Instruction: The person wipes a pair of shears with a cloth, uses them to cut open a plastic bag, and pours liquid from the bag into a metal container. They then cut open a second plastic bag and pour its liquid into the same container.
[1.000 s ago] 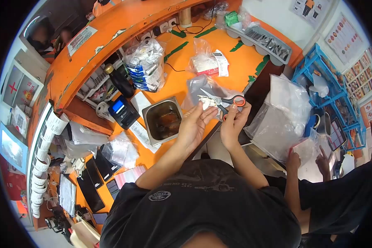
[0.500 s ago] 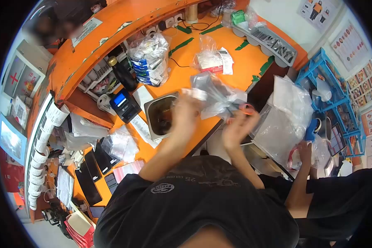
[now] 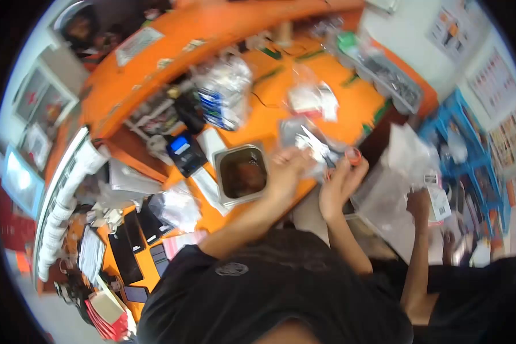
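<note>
Both my hands meet over the orange counter (image 3: 364, 112), around a clear plastic bag (image 3: 297, 129). My left hand (image 3: 288, 170) is closed on the near part of the bag, where white material shows by its fingertips. Scissors (image 3: 354, 156) with orange-red handles are in my right hand (image 3: 339, 186), the finger loops around its fingers. Their blades point toward the bag and overlap it in this view. Left of my left wrist sits a square metal container (image 3: 221, 202) with dark liquid inside.
A card terminal (image 3: 186, 153) and a bag of wrapped packets (image 3: 223, 94) stand left of the container. A clear bag with red-and-white contents (image 3: 307, 102) lies farther back. On the right, a co-worker's hand (image 3: 418, 204) holds a bag with a receipt, near blue racks (image 3: 467, 160).
My left hand has come nearer my right hand and the scissors. The head view has shifted, moving the counter slightly right and down. The co-worker's hand now has a bag with a receipt.
</note>
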`<state>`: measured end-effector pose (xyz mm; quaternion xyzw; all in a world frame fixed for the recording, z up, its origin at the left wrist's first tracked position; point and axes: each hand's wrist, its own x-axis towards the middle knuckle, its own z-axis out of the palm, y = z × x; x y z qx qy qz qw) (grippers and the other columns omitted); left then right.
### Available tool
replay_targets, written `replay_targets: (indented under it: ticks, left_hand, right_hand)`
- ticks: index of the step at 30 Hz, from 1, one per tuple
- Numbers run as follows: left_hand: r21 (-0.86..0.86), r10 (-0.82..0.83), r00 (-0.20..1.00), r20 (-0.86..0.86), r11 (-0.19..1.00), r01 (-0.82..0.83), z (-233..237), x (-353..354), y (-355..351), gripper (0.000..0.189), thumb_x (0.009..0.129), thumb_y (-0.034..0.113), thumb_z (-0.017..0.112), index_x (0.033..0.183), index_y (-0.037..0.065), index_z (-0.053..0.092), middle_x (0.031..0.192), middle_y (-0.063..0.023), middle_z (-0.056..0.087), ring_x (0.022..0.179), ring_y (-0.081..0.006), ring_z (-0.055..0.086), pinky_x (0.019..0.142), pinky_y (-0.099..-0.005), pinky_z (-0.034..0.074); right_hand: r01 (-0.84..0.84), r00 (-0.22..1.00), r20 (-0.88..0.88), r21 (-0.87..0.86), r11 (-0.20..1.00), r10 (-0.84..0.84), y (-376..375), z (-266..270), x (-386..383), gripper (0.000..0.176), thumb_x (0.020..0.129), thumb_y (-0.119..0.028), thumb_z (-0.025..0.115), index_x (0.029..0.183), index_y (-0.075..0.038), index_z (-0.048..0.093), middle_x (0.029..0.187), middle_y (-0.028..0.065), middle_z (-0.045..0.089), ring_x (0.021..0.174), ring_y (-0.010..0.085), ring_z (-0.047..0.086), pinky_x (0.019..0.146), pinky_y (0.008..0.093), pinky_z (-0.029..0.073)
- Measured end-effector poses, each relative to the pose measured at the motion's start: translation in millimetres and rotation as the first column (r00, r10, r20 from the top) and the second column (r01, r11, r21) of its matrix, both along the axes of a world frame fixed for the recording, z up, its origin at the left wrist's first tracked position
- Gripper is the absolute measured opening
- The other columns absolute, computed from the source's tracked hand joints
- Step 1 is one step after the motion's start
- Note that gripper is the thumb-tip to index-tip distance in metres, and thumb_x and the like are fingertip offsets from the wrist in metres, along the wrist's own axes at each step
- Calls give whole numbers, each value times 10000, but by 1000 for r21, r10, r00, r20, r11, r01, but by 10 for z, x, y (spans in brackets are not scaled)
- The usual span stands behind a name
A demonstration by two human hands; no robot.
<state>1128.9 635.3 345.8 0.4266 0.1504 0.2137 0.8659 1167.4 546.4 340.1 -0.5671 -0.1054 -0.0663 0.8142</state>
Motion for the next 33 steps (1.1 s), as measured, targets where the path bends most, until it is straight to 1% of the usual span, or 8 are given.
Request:
replay_targets:
  ticks: [3, 8, 11, 14, 17, 19, 20, 33]
  left_hand:
    - [-127, 95, 987, 130, 989, -78, 83, -42, -67, 34, 825, 67, 592, 791, 63, 598, 737, 8, 603, 650, -63, 544, 615, -210, 450]
    - [-59, 135, 990, 39, 989, -132, -91, -16, 109, 88, 822, 143, 630, 843, 58, 622, 760, 13, 617, 680, -44, 564, 620, -196, 471]
    - [-61, 189, 981, 42, 981, -187, -182, -49, 150, 97, 816, 158, 641, 828, 63, 626, 743, 17, 616, 664, -35, 561, 587, -181, 461]
    - [-72, 173, 985, 8, 983, -171, -145, -222, 264, 107, 815, 162, 644, 851, 63, 625, 740, 16, 616, 648, -34, 556, 552, -165, 433]
    - [-103, 380, 925, -23, 919, -380, -91, -213, 392, 112, 796, 143, 648, 789, 39, 608, 659, 5, 583, 542, -69, 521, 471, -209, 386]
    - [323, 674, 739, -17, 703, -634, -11, -437, 925, 110, 800, 128, 629, 738, 49, 585, 664, -23, 588, 581, -95, 532, 501, -227, 389]
    - [-69, 726, 683, 82, 688, -723, -166, -413, 1361, 134, 820, 136, 613, 723, 51, 574, 681, -23, 600, 600, -85, 547, 544, -228, 424]
    - [25, 232, 968, 100, 972, -235, -85, -541, 770, 170, 866, 169, 572, 946, 23, 605, 851, -37, 639, 739, -86, 602, 657, -206, 481]
  right_hand:
    - [150, 988, 61, -100, 984, -144, 80, -214, 17, 277, 920, -257, 441, 1077, -34, 397, 864, 29, 445, 602, 62, 403, 494, 188, 338]
    - [7, 991, 133, -216, 976, 22, 195, -193, -29, 248, 931, -218, 398, 1029, 2, 341, 764, 33, 377, 615, 105, 358, 510, 215, 317]
    - [222, 892, 451, -383, 897, -29, 297, -74, -152, 178, 933, -168, 364, 1018, -16, 328, 796, 38, 371, 605, 97, 363, 497, 216, 322]
    - [-117, 966, 202, -214, 970, 162, 355, -175, -182, 149, 930, -164, 366, 985, -29, 335, 802, 42, 375, 588, 84, 370, 478, 211, 321]
    - [-125, 981, 130, -156, 980, 146, 406, -186, -146, 180, 934, -214, 386, 965, -45, 335, 778, 36, 375, 564, 75, 363, 469, 194, 309]
    - [-100, 983, 140, -146, 984, 120, 312, -151, -40, 195, 934, -233, 393, 968, -50, 334, 784, 33, 378, 565, 73, 360, 472, 189, 307]
    - [-75, 985, 145, -136, 988, 95, 235, -124, 35, 211, 935, -252, 400, 972, -55, 334, 790, 30, 380, 567, 70, 357, 476, 184, 305]
    - [-159, 984, 85, 30, 987, 156, 398, -20, 29, 147, 944, -206, 391, 1016, -83, 358, 779, 29, 467, 544, 50, 374, 449, 164, 305]
